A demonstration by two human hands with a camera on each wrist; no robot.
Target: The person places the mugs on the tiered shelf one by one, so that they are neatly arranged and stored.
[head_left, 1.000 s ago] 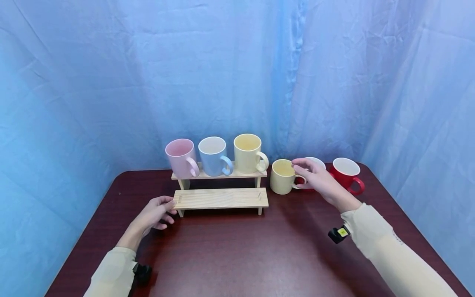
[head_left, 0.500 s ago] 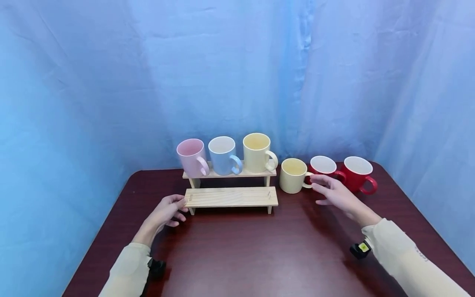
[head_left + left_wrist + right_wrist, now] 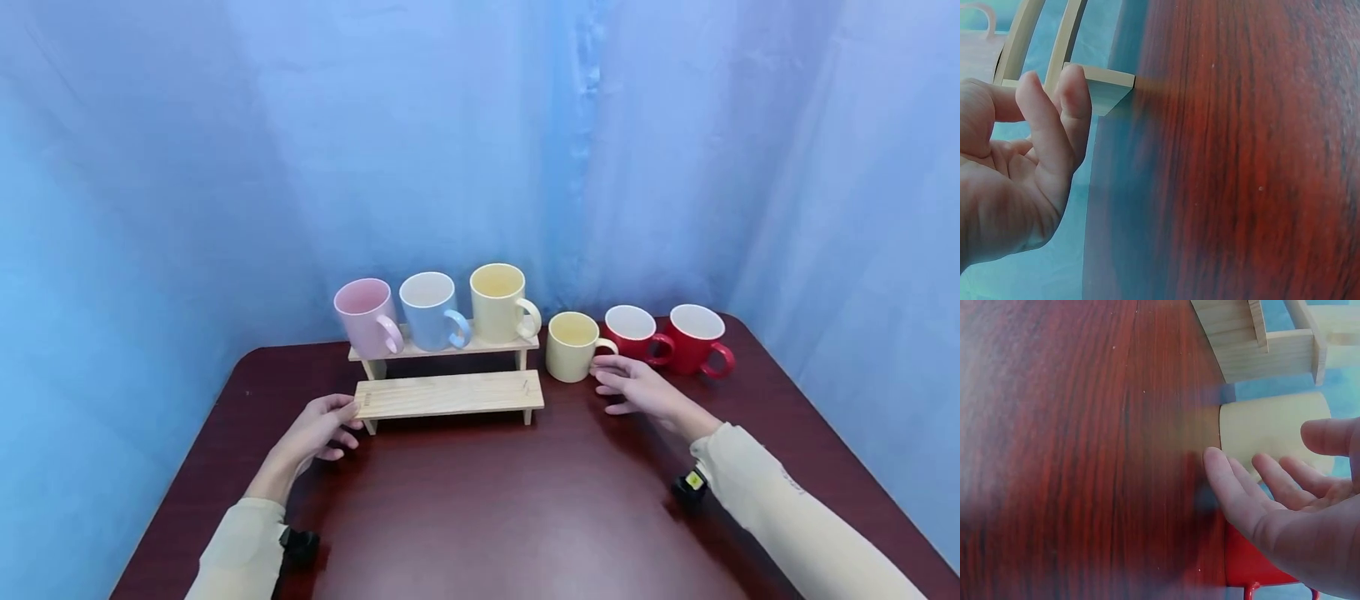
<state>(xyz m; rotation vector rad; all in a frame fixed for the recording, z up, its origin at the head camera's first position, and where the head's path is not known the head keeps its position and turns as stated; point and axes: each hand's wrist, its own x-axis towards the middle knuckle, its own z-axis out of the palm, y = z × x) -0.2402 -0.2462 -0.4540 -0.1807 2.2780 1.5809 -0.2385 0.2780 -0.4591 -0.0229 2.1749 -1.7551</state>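
In the head view my left hand [image 3: 318, 429] is at the left end of a two-step wooden display rack [image 3: 450, 395], pinching the lower board between thumb and fingers. The other fingers hang loosely below. My right hand [image 3: 637, 390] reaches in beside a yellow mug [image 3: 570, 354] on the table, fingertips right at its handle. From the right wrist view, the fingers are spread and slightly bent, with the yellow mug [image 3: 1272, 425] beyond them. Just behind this hand stand two red mugs with white insides, a nearer one [image 3: 624, 343] and one farther right [image 3: 688, 354].
On the rack's upper board stand a pink mug [image 3: 363, 325], a light blue mug [image 3: 427, 321] and another yellow mug [image 3: 495, 312], handles to the right. The dark red-brown table [image 3: 480, 508] backs onto a blue curtain [image 3: 420, 150].
My right hand has come down from over the nearer red mug to the front of the yellow mug's handle. The left hand stays at the rack's end. The head view has shifted slightly.
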